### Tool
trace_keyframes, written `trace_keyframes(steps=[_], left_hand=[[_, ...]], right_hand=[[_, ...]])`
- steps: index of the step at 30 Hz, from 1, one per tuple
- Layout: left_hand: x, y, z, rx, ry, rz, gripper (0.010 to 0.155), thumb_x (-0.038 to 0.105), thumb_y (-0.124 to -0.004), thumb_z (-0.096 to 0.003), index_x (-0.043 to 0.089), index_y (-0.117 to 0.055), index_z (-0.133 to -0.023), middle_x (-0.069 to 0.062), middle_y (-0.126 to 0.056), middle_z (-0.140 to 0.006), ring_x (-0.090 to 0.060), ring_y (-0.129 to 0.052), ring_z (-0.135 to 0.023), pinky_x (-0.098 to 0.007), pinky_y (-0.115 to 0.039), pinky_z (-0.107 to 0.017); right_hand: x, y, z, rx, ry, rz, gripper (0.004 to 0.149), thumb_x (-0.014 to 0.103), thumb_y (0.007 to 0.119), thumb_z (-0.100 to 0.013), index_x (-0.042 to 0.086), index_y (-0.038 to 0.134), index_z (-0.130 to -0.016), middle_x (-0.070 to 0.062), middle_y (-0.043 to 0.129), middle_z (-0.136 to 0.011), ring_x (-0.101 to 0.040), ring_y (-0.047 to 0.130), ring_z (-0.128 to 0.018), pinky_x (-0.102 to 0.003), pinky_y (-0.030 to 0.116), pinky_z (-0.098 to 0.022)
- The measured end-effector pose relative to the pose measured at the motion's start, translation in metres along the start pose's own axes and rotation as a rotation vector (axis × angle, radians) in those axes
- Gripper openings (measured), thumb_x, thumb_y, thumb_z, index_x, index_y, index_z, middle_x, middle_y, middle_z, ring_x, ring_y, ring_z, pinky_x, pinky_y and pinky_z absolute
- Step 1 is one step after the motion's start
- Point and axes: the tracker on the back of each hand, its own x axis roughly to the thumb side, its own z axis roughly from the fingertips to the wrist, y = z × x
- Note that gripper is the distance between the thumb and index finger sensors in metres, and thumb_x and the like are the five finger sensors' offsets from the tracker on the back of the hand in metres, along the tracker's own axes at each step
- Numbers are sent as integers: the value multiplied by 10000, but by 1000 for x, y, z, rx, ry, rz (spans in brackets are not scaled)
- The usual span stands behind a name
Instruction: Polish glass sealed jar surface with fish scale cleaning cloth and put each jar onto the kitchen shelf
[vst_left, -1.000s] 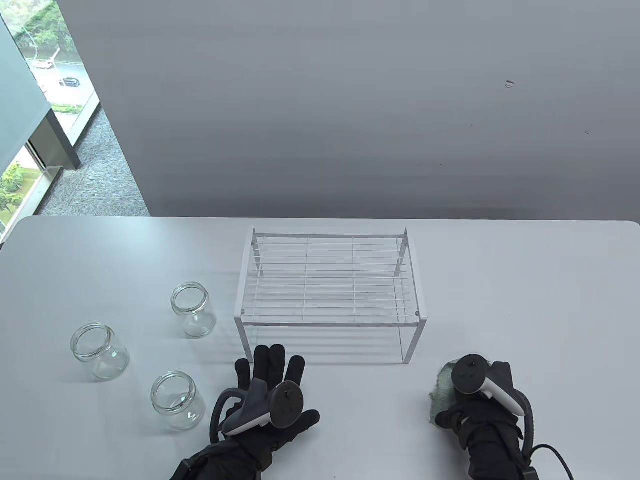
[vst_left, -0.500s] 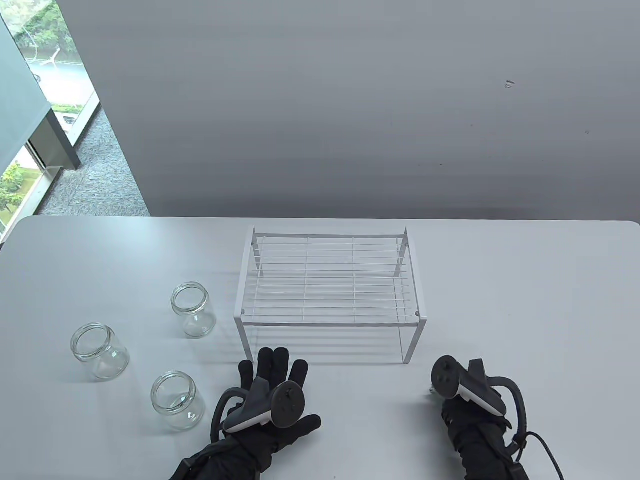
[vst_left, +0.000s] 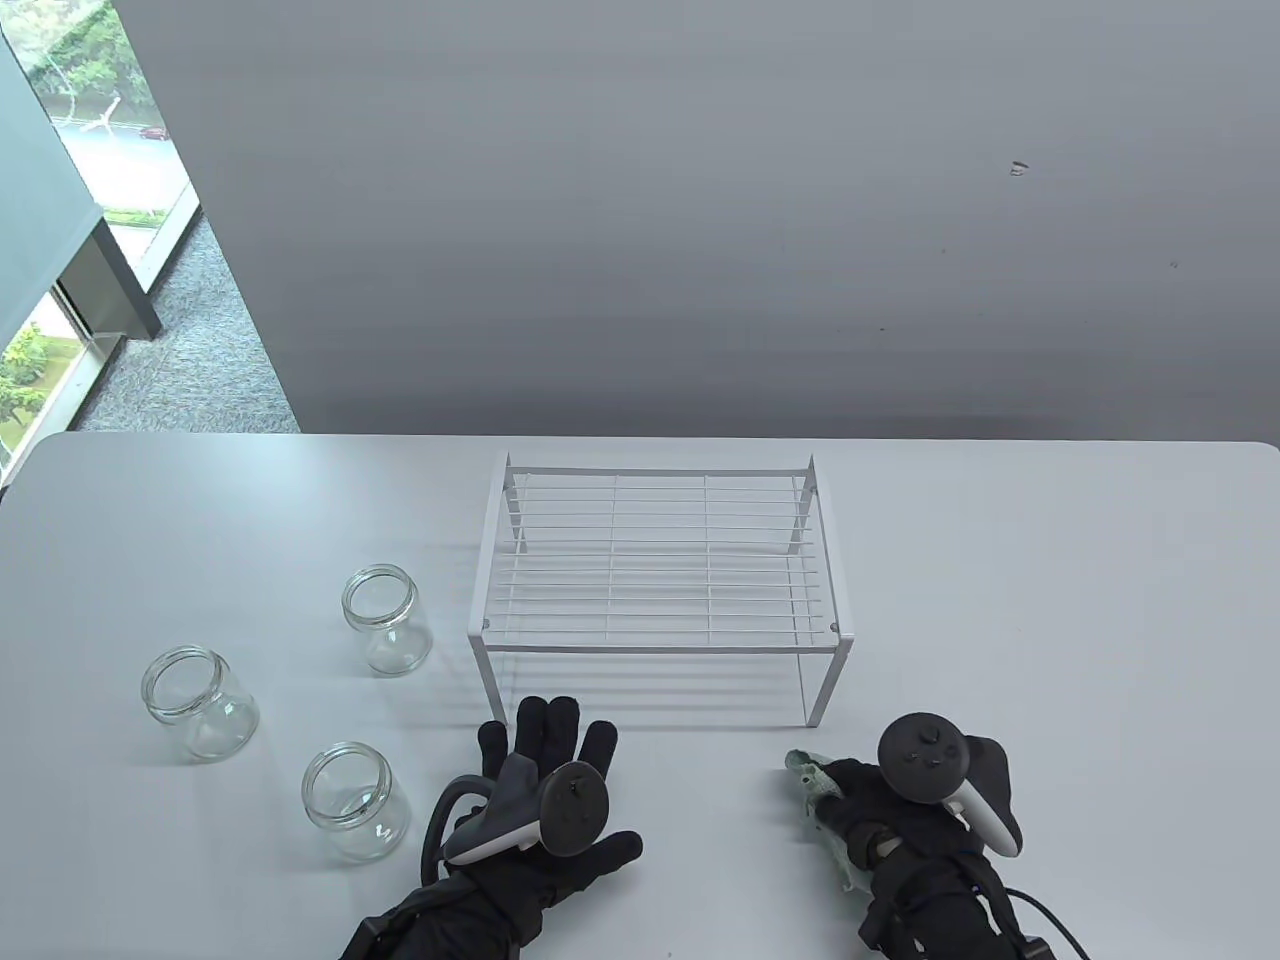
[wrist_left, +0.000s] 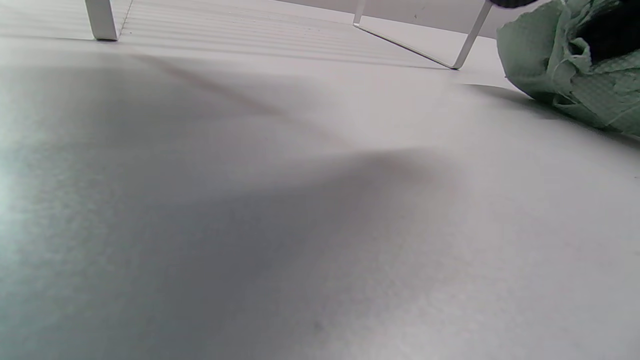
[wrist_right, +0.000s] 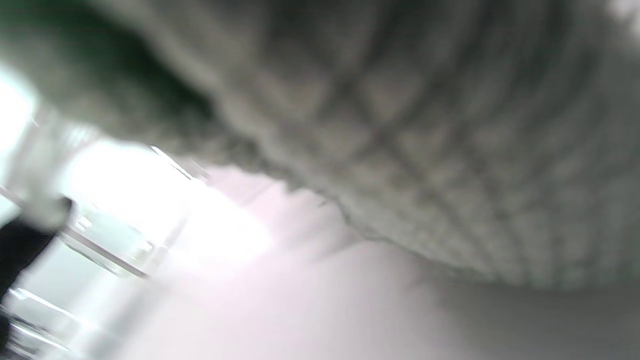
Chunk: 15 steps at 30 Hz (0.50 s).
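Three lidless glass jars stand on the table's left: a far jar (vst_left: 386, 620), a left jar (vst_left: 199, 702) and a near jar (vst_left: 355, 800). The white wire kitchen shelf (vst_left: 655, 580) stands in the middle with nothing on it. My left hand (vst_left: 545, 745) lies flat on the table in front of the shelf, fingers straight, holding nothing. My right hand (vst_left: 850, 800) grips the crumpled green fish scale cloth (vst_left: 822, 815) at the front right. The cloth (wrist_left: 565, 65) shows at the left wrist view's right edge. It (wrist_right: 400, 125) fills most of the blurred right wrist view.
The white table (vst_left: 1050, 600) reaches to a grey wall behind. The shelf's legs (wrist_left: 100, 20) stand near my left hand. A window and carpeted floor lie beyond the table's left edge.
My right hand has turned and shifted left with the cloth, which now sticks out on the hand's left side. The left hand and the jars have not moved.
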Motion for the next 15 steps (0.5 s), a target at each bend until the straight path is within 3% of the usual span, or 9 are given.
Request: trace_keyframes(steps=[7,15], left_hand=[[3,12,11,40,25,-7,986,707,-584,-484,185,25,-1058,-258,133,-1086,-543,121,-983,-714,24,-607],[-17,45,42,207,145,45,955,656,-644,-494,140,-113,-1096,-308,-85,-1133,-590,-112,-1022,-716,-58,-637]], right_hand=[[-10,6,0,-93,-22,-418,423,132,795,-447,-50,777,-829,-296,895,-634,-373,1024,-374,-475,828,-282],[-15,9,3,-194,-40,-733,423,140,785,-456,-43,759,-837,-287,887,-643,-354,1028,-383,-461,834,-287]])
